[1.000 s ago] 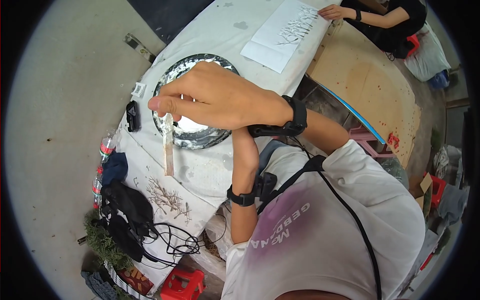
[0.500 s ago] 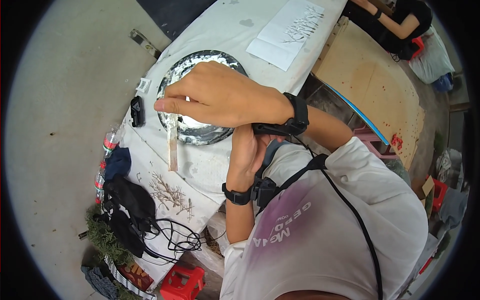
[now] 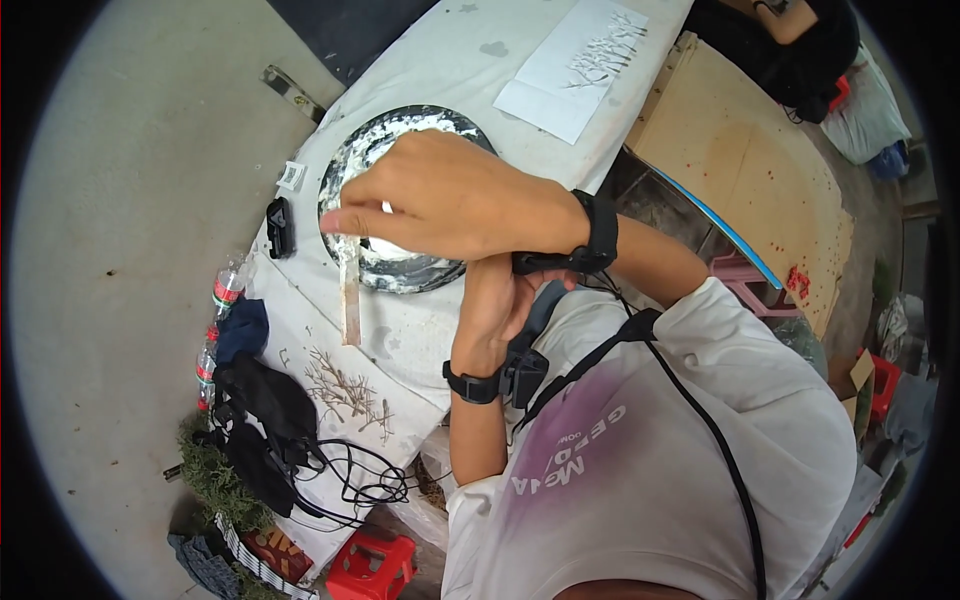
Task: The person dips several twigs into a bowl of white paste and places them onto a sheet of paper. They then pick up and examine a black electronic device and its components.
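Observation:
A round black dish, smeared with thick white paste, lies on the cloth-covered table. Above it my right hand is bent down, thumb and forefinger closed together; what they pinch, if anything, is hidden. A flat wooden stick, its upper part coated with paste, extends from beneath my right thumb over the dish's near rim; it seems to rest there. My left hand is below my right wrist, palm partly showing and fingers curled. The right wrist covers part of it, so its contents cannot be made out.
Bare twigs lie near a black bag and looped cables. White paper holds several pale twigs. Bottles and a black clip-like object edge the table. A cardboard-topped table stands right; another person sits beyond.
My right hand has shifted slightly right and down over the dish, while the wooden stick stays at the rim. The other person's arm has moved. The whole view has shifted a little.

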Demonstrator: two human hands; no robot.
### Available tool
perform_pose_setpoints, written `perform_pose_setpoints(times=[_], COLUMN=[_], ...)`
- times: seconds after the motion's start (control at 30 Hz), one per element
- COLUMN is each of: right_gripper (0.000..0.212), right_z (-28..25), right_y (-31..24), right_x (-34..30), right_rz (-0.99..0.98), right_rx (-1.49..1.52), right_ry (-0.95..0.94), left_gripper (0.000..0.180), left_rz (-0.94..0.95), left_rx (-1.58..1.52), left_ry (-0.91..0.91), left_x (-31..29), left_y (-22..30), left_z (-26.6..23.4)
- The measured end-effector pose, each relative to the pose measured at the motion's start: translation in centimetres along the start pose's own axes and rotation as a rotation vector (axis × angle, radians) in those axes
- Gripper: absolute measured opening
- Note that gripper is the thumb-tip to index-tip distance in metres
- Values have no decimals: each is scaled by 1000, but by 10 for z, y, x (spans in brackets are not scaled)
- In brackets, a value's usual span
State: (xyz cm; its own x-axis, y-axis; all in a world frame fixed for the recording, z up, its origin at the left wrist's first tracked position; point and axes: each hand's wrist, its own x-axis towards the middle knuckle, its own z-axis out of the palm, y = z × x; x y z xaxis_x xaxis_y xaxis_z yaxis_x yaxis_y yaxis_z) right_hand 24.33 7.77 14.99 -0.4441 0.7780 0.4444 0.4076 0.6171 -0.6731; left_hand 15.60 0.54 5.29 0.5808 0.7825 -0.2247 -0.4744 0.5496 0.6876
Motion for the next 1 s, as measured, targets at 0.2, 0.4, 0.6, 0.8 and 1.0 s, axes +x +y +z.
perform_pose_setpoints(times=[0.2, 0.4, 0.6, 0.8, 1.0], right_gripper=[54, 50, 29, 24, 17], right_z=[-7, -8, -35, -41, -17], right_y=[5, 2, -12, -1, -1], right_x=[3, 7, -19, -54, -56], right_rz=[66, 12, 225, 365, 379], right_rx=[-10, 0, 321, 441, 337], right_ry=[102, 6, -79, -234, -267], left_gripper=[43, 46, 35, 36, 42], left_rz=[113, 214, 138, 482, 665], left_rx=[-149, -46, 356, 1245, 2095], left_ry=[22, 45, 86, 807, 658], left_x=[6, 5, -31, -61, -14], left_y=[-16, -12, 40, 209, 232], left_z=[9, 11, -6, -170, -288])
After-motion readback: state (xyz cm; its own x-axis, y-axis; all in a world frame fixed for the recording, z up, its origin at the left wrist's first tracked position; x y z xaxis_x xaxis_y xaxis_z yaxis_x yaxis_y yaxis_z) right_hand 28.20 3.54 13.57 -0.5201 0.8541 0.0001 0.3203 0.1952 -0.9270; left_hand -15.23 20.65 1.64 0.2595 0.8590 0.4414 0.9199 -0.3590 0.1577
